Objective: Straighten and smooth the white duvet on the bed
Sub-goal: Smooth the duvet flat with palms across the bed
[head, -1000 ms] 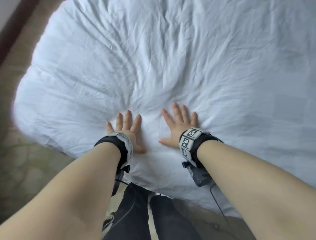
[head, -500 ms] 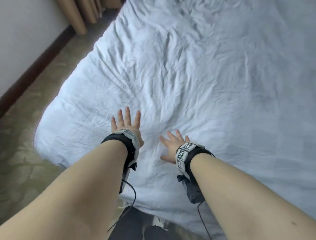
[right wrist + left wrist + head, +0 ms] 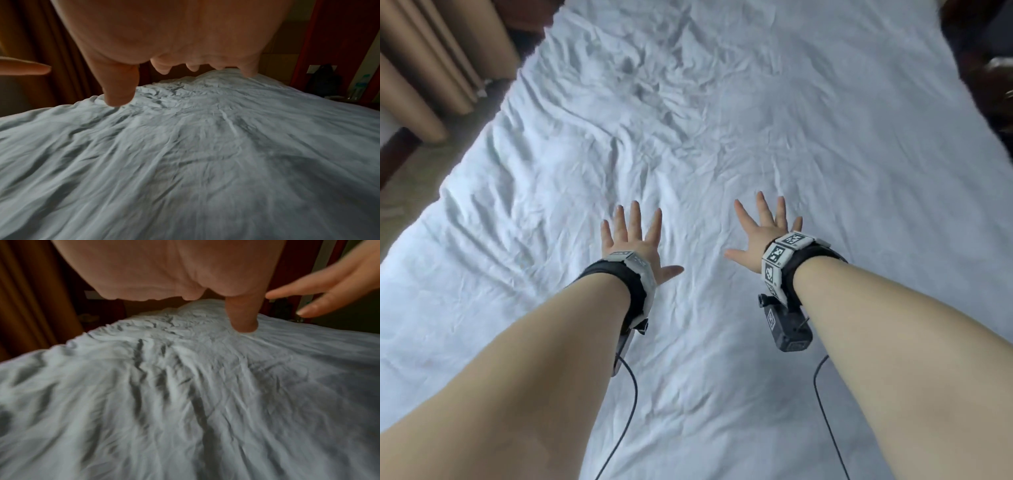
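The white duvet [image 3: 688, 137] covers the whole bed and is creased all over, most heavily toward the far end. My left hand [image 3: 631, 240] hovers above its middle with fingers spread and straight. My right hand [image 3: 767, 229] is level with it to the right, also spread flat, holding nothing. In the left wrist view the palm [image 3: 164, 269] stays clear of the duvet [image 3: 185, 402] below, with deep folds just ahead. The right wrist view shows the right palm [image 3: 174, 32] likewise lifted above the duvet [image 3: 205, 162].
Tan curtains [image 3: 431, 61] hang beside the bed's far left corner, above a strip of carpet [image 3: 400, 192]. Dark furniture [image 3: 983, 61] stands off the far right side. Cables [image 3: 626, 404] trail from both wrist cameras over the duvet.
Both hands have lifted off the duvet near the foot edge and reached forward toward the bed's middle, spreading further apart. The view has tilted up the bed.
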### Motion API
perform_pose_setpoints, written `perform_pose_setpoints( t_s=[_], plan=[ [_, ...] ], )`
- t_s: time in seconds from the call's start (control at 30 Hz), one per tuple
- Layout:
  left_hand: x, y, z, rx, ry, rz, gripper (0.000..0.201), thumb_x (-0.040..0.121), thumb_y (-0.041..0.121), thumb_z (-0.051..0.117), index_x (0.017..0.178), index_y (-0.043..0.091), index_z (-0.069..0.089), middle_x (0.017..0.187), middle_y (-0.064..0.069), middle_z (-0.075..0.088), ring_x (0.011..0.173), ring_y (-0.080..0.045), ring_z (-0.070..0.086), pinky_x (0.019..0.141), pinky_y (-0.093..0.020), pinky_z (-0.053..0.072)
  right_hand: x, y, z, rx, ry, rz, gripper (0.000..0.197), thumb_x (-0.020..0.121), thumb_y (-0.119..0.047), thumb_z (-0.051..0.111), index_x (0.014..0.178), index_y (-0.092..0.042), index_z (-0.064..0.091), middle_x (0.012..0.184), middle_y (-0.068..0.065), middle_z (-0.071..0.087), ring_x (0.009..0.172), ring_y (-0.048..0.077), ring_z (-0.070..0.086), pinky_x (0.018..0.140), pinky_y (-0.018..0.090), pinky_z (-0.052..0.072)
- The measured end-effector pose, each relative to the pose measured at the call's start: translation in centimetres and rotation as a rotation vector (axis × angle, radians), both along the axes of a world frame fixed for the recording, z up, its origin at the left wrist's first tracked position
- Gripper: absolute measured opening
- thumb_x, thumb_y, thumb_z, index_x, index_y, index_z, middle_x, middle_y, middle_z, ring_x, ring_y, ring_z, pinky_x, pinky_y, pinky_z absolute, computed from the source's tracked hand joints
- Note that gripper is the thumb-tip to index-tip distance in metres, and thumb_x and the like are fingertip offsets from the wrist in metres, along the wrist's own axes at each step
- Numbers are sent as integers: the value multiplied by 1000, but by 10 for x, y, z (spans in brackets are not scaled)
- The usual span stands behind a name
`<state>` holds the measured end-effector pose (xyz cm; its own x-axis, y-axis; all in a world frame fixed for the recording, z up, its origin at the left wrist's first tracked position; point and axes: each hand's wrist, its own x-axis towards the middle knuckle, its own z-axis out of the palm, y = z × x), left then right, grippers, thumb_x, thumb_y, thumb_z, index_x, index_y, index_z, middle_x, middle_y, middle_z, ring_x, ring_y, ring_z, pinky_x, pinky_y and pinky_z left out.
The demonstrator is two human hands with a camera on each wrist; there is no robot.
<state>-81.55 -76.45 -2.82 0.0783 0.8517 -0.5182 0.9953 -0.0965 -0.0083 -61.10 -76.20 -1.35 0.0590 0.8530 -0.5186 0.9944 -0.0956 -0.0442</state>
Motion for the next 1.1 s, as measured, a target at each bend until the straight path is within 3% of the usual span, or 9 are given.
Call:
perform_pose_setpoints(
  t_s=[0.13, 0.27, 0.37, 0.5, 0.57, 0.73, 0.9, 1.0, 1.1],
  plan=[
    [42, 51, -57, -34, -44, -103, 112, 74, 82, 40, 144, 30, -30, 151, -7, -38, 141, -31, -31, 117, -52, -13, 9, 57, -61, -26, -2, -31, 91, 83, -69, 45, 147, -44, -15, 155, -7, -30, 142, 30, -30, 113, 63, -9],
    [78, 55, -119, -153, -86, -244, 116, 70, 80, 49, 146, 33, -26, 152, -5, -37, 139, -35, -35, 114, -53, -18, 52, 19, -129, -246, -49, -214, 107, 68, -88, 38, 146, -43, -20, 155, -10, -29, 144, 30, -24, 114, 62, -3],
    [89, 37, -132, -207, -51, -279, 112, 74, 76, 48, 145, 33, -28, 150, -6, -40, 134, -37, -40, 112, -56, -22, 75, -2, -132, -375, -121, -125, 109, 70, -85, 41, 146, -39, -23, 155, -9, -30, 145, 31, -22, 115, 60, -1],
    [106, 51, -112, -112, -45, -348, 107, 78, 78, 41, 143, 33, -31, 150, -8, -39, 139, -34, -34, 115, -54, -17, 92, 38, -104, -281, -66, -204, 101, 75, -81, 40, 147, -41, -18, 156, -8, -26, 145, 30, -22, 113, 63, 0],
    [114, 47, -111, -145, -45, -395, 112, 75, 80, 42, 143, 33, -32, 149, -8, -40, 139, -33, -34, 115, -53, -16, 101, 21, -106, -271, -83, -195, 104, 73, -84, 39, 146, -40, -20, 156, -6, -28, 144, 31, -23, 112, 65, -2],
    [130, -55, -130, -342, 27, -340, 115, 71, 84, 37, 145, 27, -30, 145, -4, -45, 136, -30, -40, 114, -53, -19, 105, -111, -149, -312, -114, -149, 111, 69, -90, 26, 147, -30, -25, 152, -1, -37, 140, 28, -33, 113, 59, -13],
    [149, -101, -116, -295, -3, -152, 117, 68, 81, 48, 145, 34, -28, 151, -3, -38, 140, -27, -35, 117, -51, -15, 131, -134, -139, -236, -47, 39, 111, 70, -88, 31, 147, -30, -25, 153, -1, -35, 141, 28, -31, 113, 59, -13],
    [157, -157, -119, -308, 39, -126, 123, 65, 85, 47, 144, 32, -30, 151, -4, -39, 139, -27, -36, 116, -53, -14, 134, -190, -141, -266, -67, 189, 113, 68, -90, 29, 145, -31, -27, 152, 0, -36, 140, 30, -34, 112, 60, -14],
    [162, -204, -119, -285, 42, -89, 123, 66, 83, 50, 145, 31, -29, 152, -5, -37, 140, -27, -34, 116, -53, -15, 139, -230, -140, -286, -56, 268, 112, 70, -86, 38, 146, -33, -25, 152, 0, -36, 140, 32, -32, 113, 60, -13]
  ],
)
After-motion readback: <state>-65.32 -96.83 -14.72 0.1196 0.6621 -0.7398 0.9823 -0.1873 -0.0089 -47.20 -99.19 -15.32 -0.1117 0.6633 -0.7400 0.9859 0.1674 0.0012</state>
